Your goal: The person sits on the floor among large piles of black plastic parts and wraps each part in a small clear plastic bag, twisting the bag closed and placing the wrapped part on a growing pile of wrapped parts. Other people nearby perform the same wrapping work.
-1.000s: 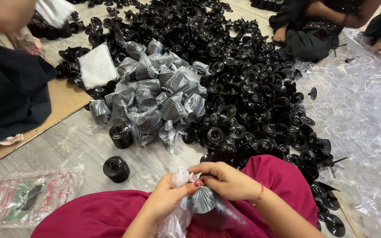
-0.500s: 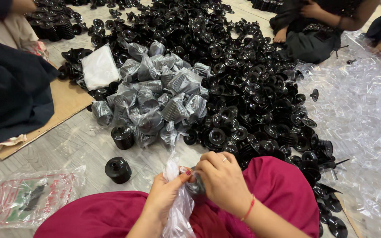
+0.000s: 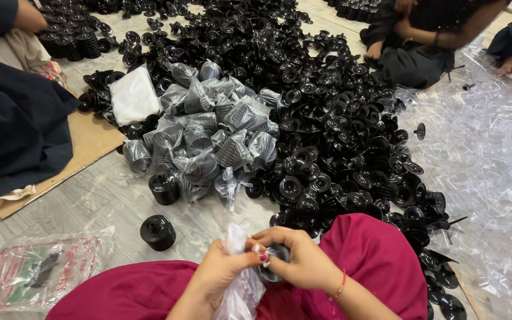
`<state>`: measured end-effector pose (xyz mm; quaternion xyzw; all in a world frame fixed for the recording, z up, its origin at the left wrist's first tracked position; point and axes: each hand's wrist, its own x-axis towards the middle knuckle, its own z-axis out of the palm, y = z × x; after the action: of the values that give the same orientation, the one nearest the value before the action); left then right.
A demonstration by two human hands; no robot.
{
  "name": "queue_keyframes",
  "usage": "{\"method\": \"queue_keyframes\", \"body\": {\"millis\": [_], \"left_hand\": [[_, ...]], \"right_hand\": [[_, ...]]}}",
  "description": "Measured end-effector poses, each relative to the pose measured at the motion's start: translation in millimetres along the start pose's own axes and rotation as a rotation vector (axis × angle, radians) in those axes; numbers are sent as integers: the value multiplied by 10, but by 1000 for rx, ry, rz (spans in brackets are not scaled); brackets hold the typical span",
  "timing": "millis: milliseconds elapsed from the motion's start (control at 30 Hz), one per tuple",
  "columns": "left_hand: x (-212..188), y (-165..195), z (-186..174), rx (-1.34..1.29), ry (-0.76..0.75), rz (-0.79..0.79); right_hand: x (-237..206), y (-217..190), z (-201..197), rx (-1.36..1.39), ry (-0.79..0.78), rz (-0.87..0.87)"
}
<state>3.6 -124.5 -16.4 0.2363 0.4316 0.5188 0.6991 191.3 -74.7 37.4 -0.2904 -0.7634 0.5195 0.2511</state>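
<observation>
Sitting low over the lap, the left hand (image 3: 220,274) pinches the gathered neck of a clear plastic bag (image 3: 239,283), its grip clamped on the film. The right hand (image 3: 301,261) meets it, fingers closed around a black round part (image 3: 272,265) that sits partly inside the bag, just above the magenta garment (image 3: 380,261).

Taking the heap of bagged parts (image 3: 208,133) as the landmark: a huge spread of loose black parts (image 3: 339,118) runs from behind it round to its right side, touching it. Nearer the hands than the heap stand two black cylinders (image 3: 157,231), with bare grey floor (image 3: 96,204) around them. Left of the heap lies a cardboard sheet (image 3: 87,139); far right, a drift of clear bags (image 3: 487,160). Other people sit beyond the heap.
</observation>
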Motion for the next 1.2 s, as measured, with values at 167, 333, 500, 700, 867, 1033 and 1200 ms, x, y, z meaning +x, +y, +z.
{"method": "queue_keyframes", "body": {"millis": [167, 333, 500, 700, 867, 1033, 1200], "left_hand": [[-79, 39, 121, 558, 55, 513], [-238, 61, 219, 1468, 270, 1246], [-249, 43, 169, 1539, 291, 1359], [-267, 17, 134, 1474, 200, 1458], [-292, 34, 157, 1511, 223, 1462], [-312, 163, 83, 1567, 297, 1466], [-327, 239, 83, 1575, 333, 1384]], "right_hand": [[-5, 122, 68, -123, 129, 21], [-44, 55, 136, -238, 161, 12], [-120, 92, 163, -150, 140, -17], [-135, 408, 80, 707, 127, 288], [-99, 597, 124, 869, 192, 406], [-75, 475, 289, 617, 345, 178], [-175, 113, 339, 97, 317, 37]]}}
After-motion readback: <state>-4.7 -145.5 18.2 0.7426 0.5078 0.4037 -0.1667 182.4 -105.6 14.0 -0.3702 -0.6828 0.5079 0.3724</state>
